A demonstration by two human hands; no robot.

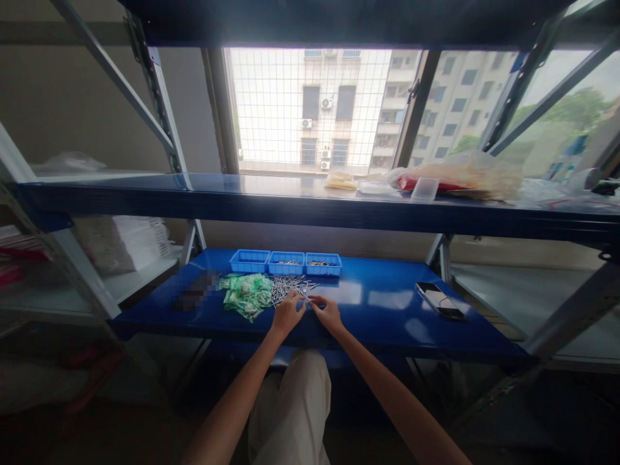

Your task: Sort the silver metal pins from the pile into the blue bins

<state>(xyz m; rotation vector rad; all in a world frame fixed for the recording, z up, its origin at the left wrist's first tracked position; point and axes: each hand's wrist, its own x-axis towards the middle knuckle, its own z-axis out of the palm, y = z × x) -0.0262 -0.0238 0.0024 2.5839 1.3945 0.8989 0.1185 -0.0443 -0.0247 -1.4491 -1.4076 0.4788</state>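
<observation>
A loose pile of thin silver metal pins [289, 287] lies on the blue metal shelf. My left hand [287, 314] is at the pile's near edge, thumb and fingers drawn together. Close to its right, my right hand [328, 314] pinches with thumb and forefinger. Between the two sets of fingertips a thin silver pin shows, too small to make out fully. Left of the pile are crumpled green translucent plastic bags [248, 296]. Behind it stand three blue plastic bins in a row: a left bin [250, 261], a middle bin [287, 270] and a right bin [323, 270]; the last two hold small metal parts.
A smartphone [440, 301] lies on the right of the work shelf [378, 326]. A blurred dark object [196, 290] is at the left. An upper blue shelf [290, 205] crosses in front of the window, carrying plastic bags [465, 177] and a clear cup [425, 189].
</observation>
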